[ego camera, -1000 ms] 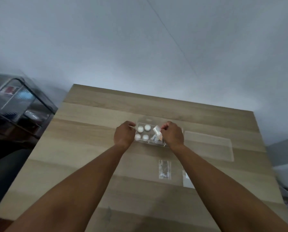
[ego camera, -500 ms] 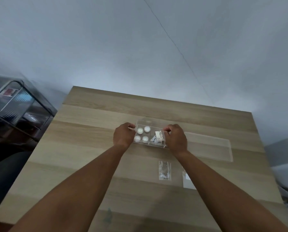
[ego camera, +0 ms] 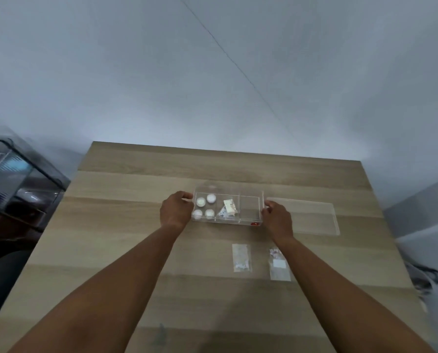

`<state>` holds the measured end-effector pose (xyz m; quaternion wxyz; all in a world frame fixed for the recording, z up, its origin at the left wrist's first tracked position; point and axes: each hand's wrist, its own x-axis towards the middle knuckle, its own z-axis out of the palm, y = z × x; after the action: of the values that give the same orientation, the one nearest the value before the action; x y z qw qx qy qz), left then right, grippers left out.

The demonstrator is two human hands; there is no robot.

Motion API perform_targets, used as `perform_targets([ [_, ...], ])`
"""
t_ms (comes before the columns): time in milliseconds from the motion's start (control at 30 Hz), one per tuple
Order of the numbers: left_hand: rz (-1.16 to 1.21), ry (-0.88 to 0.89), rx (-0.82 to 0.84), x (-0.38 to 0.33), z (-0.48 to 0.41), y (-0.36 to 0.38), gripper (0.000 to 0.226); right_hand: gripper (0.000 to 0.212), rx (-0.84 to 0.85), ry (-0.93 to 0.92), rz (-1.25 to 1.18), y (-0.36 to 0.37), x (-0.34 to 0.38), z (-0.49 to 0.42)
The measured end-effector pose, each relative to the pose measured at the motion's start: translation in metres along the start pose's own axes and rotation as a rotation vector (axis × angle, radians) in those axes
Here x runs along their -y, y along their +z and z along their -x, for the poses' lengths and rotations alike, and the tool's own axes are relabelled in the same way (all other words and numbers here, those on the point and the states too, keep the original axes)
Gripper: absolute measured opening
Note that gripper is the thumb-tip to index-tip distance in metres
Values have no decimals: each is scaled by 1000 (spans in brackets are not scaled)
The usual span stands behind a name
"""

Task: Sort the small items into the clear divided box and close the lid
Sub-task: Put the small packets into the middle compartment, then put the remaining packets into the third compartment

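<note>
**Both hands on the box**

Nearest me, two small bags (ego camera: 241,257) lie on the table (ego camera: 126,240). Beyond them my left hand (ego camera: 175,210) and right hand (ego camera: 276,218) grip the ends of the clear divided box (ego camera: 249,211); its lid (ego camera: 305,218) lies just right.

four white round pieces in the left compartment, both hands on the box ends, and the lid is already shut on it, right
Not quite. The head view shows the lid lying flat on the table, right of the box, which is open. The white round pieces and both hands, left and right, are as described.
</note>
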<state>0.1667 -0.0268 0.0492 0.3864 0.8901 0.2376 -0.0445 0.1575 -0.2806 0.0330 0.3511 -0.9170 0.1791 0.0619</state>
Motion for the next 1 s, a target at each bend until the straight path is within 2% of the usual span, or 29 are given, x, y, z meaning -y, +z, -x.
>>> perform_targets([
  [133, -5, -8, 14, 0, 0, 0, 30, 38, 20, 30, -30, -1, 0, -1],
  [367, 24, -16, 40, 0, 3, 2, 32, 38, 37, -25, -18, -7, -1, 3],
  [500, 7, 86, -39, -4, 19, 4, 33, 34, 20, -49, -41, -13, -6, 11],
  [600, 21, 177, -93, -7, 41, 11, 21, 29, -11, -38, -65, -19, -15, 21],
  [700, -2, 232, 8, -5, 67, 26, 10, 24, -37, -23, -68, -24, -29, 34],
  [833, -115, 225, 216, 4, 91, 51, 18, 13, -69, 72, -46, -28, -54, 52],
  [1000, -312, 176, 389, 9, 105, 74, 59, 24, 66, 248, 11, -28, -75, 71],
])
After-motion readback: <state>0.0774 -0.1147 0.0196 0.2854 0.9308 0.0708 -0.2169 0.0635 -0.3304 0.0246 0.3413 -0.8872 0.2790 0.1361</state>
